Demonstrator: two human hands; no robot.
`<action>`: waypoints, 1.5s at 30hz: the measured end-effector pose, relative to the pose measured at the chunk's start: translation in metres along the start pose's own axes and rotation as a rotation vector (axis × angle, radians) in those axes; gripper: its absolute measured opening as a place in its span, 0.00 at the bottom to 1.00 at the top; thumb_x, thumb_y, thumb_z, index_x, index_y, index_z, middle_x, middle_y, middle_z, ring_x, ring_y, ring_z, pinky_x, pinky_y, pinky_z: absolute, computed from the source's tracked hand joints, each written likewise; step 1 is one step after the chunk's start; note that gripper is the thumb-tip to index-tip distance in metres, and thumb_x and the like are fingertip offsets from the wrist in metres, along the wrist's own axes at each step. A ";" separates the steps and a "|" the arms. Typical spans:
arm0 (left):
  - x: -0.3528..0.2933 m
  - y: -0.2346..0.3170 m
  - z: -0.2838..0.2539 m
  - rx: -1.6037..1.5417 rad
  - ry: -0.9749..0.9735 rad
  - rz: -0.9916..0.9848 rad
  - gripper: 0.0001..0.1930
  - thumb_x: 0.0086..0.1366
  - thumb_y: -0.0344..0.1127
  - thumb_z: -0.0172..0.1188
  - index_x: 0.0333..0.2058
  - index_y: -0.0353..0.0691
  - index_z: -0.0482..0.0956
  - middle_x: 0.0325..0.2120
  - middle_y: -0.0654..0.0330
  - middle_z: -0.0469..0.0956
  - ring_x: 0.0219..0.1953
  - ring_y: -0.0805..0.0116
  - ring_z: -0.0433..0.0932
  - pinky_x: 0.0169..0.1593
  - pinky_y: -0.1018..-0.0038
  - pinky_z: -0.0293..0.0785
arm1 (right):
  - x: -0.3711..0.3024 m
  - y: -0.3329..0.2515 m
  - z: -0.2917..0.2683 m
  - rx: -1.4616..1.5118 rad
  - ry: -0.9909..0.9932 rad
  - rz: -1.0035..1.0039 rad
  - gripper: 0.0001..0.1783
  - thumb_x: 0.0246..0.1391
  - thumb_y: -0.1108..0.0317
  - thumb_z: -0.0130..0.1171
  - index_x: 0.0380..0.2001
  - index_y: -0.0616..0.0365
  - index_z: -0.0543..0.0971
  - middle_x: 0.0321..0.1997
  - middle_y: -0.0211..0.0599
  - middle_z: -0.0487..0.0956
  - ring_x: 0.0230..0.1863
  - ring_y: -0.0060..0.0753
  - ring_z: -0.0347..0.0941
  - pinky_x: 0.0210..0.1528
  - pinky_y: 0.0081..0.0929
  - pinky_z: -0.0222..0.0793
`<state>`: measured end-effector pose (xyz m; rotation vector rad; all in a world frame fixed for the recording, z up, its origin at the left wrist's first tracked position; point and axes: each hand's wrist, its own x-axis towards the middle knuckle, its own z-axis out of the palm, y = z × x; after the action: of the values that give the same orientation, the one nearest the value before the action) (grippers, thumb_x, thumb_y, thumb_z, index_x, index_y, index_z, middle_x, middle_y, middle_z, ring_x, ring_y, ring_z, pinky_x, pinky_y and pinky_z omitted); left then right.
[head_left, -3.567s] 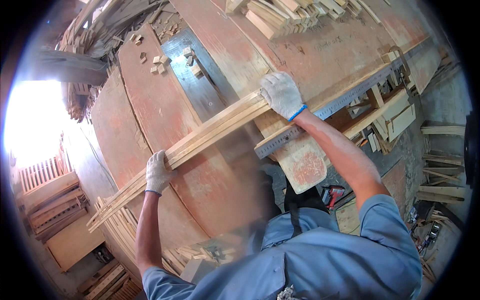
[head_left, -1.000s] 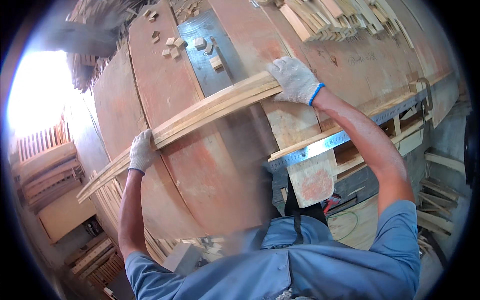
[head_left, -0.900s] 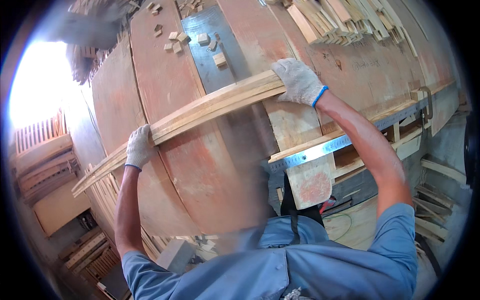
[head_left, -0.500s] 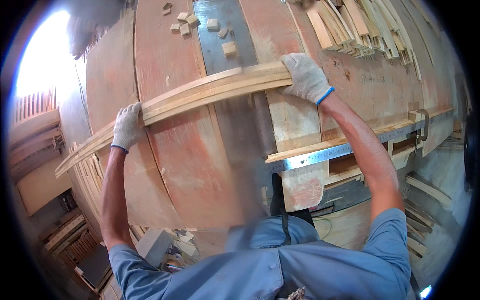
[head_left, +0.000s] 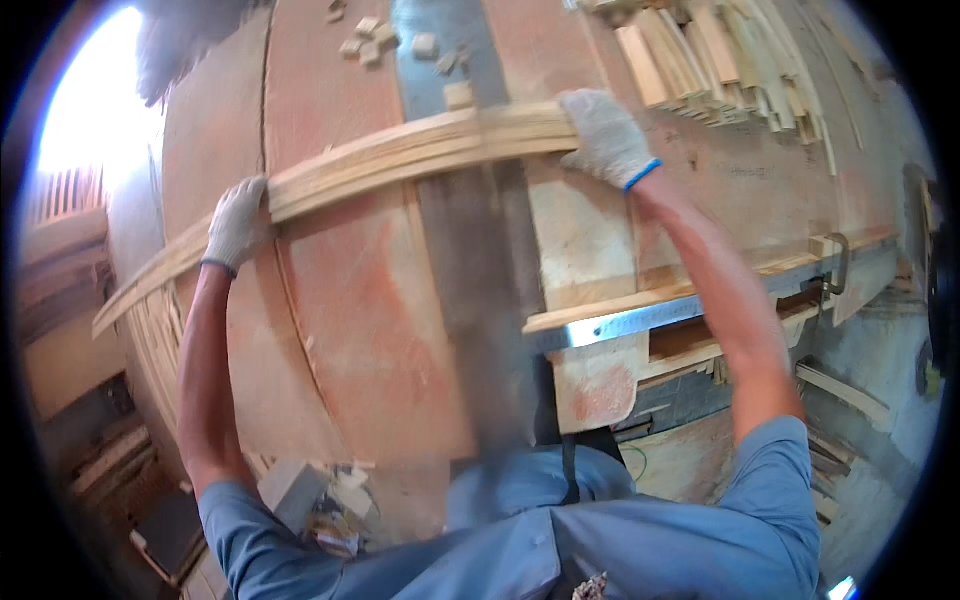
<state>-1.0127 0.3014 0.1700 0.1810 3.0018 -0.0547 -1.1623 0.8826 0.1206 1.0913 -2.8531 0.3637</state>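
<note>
Both my hands wear whitish knit gloves and grip a bundle of long, pale wooden strips [head_left: 380, 165] that spans the bench from left to right. My left hand [head_left: 236, 222] is closed round the strips left of the middle, with their far left end sticking out past it. At the right end of the bundle, my right hand [head_left: 607, 140] is wrapped over the strips; its thumb is on the near side. The strips lie together, slightly tilted, the right end higher in view. A blurred dark vertical band hides part of their middle.
Small wooden blocks [head_left: 370, 42] lie at the far side of the reddish bench [head_left: 350, 330]. More cut strips [head_left: 700, 60] are piled at far right. Nearer, a metal ruler [head_left: 640, 320] runs along a wooden rail with a clamp [head_left: 836, 262]. Offcuts [head_left: 345, 495] lie at lower left.
Both hands and the strips have moved a little away from me and to the left. My grip on the strips stays the same. The whole view has shifted slightly.
</note>
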 end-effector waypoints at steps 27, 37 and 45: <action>-0.069 0.006 -0.023 -0.168 0.234 -0.033 0.42 0.38 0.31 0.77 0.58 0.40 0.73 0.51 0.49 0.76 0.57 0.43 0.73 0.63 0.53 0.72 | -0.112 -0.104 -0.144 0.101 0.492 0.222 0.33 0.59 0.51 0.69 0.61 0.62 0.76 0.62 0.55 0.77 0.64 0.58 0.73 0.67 0.48 0.69; -0.091 0.189 -0.021 -0.118 0.184 0.103 0.33 0.48 0.30 0.68 0.57 0.45 0.72 0.52 0.53 0.75 0.61 0.48 0.72 0.72 0.47 0.60 | -0.163 -0.204 -0.121 0.353 0.156 0.232 0.39 0.45 0.57 0.77 0.58 0.67 0.76 0.65 0.56 0.74 0.69 0.64 0.66 0.75 0.57 0.58; -0.043 0.224 -0.022 -0.045 0.187 0.092 0.39 0.46 0.40 0.80 0.57 0.45 0.73 0.49 0.55 0.77 0.56 0.50 0.74 0.64 0.54 0.68 | -0.136 -0.150 -0.098 -0.023 0.228 0.112 0.46 0.35 0.48 0.79 0.57 0.61 0.75 0.56 0.46 0.75 0.62 0.53 0.68 0.69 0.51 0.60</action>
<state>-0.9461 0.5196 0.1909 0.3365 3.1721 0.0418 -0.9635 0.8864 0.2256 0.8282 -2.7140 0.4311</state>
